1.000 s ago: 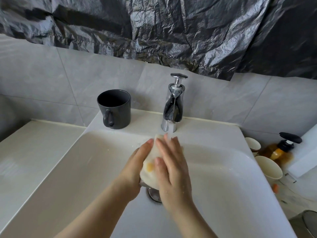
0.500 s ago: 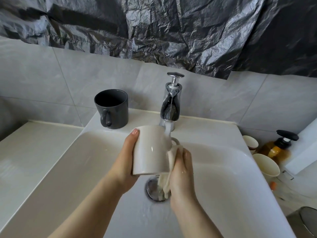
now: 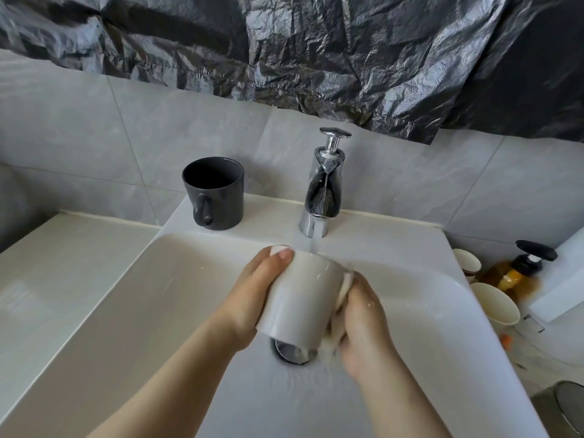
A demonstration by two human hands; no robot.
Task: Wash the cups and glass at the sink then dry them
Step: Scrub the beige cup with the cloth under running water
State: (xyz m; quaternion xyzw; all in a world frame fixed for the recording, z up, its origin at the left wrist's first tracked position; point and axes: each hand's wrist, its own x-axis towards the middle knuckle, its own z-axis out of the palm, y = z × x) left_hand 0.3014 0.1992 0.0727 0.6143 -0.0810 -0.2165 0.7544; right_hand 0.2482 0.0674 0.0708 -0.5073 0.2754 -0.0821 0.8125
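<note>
In the head view, our left hand (image 3: 252, 298) wraps its fingers and thumb around the body of a plain white ceramic mug (image 3: 300, 298), gripping it above the round chrome drain (image 3: 290, 352) of the white rectangular sink (image 3: 151, 295). The mug is tilted, with its far end leaning toward twelve o'clock. There it meets the thin stream of water (image 3: 316, 245) falling from the chrome tap (image 3: 324, 191).

At three o'clock of the mug, our right hand (image 3: 363, 327) curls around a pale wet cloth (image 3: 343, 289) and presses it against the mug's side. We cannot see the mug's handle.

At eleven o'clock from the drain, a dark grey glazed mug (image 3: 215, 191) stands upright on the sink's back ledge, left of the tap, with its handle facing us. At three o'clock, beyond the sink's right rim, two cream paper cups (image 3: 494, 300) sit beside an amber pump bottle with a black top (image 3: 518, 273). Crumpled black plastic sheeting (image 3: 316, 52) hangs across the top of the grey tiled wall (image 3: 94, 137).
</note>
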